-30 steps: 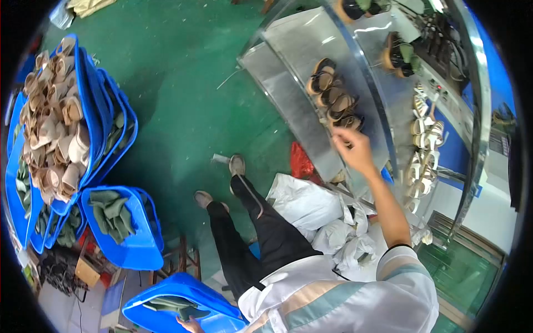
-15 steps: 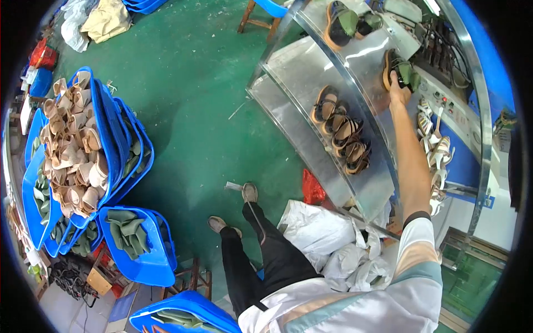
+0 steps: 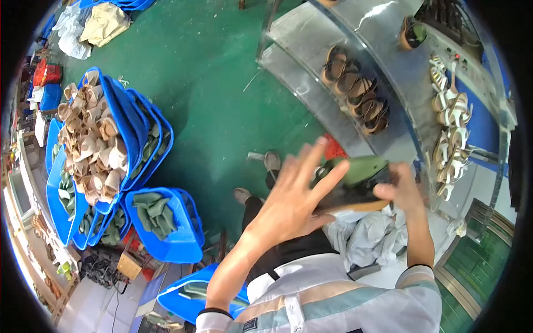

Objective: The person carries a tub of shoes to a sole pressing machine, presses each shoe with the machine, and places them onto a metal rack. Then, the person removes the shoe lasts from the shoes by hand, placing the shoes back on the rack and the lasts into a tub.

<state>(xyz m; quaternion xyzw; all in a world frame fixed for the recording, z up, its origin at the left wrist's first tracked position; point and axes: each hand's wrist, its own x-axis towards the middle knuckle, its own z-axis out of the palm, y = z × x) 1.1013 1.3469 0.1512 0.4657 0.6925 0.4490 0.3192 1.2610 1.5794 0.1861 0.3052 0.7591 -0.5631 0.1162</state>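
A black shoe (image 3: 355, 194) with a tan sole and a green shoe last (image 3: 365, 168) in it is in front of my body. My right hand (image 3: 404, 191) grips one end of it, thumb on the near side. My left hand (image 3: 288, 202) is at its other end, fingers spread; it is blurred, and I cannot tell whether it touches the shoe. Beyond the hands, a row of dark sandals (image 3: 358, 91) lies on the metal rack (image 3: 302, 83). Another shoe with a green last (image 3: 412, 33) sits higher on the rack.
White strappy sandals (image 3: 451, 125) line the rack's right side. To the left, a blue basket (image 3: 108, 119) piled with beige shoe parts stands among other blue baskets. One blue basket (image 3: 177, 247) holds green lasts. White sacks (image 3: 369, 238) lie below the rack.
My right hand has brought the shoe from the upper rack down in front of my body. My left hand has risen into view beside it. The view has shifted.
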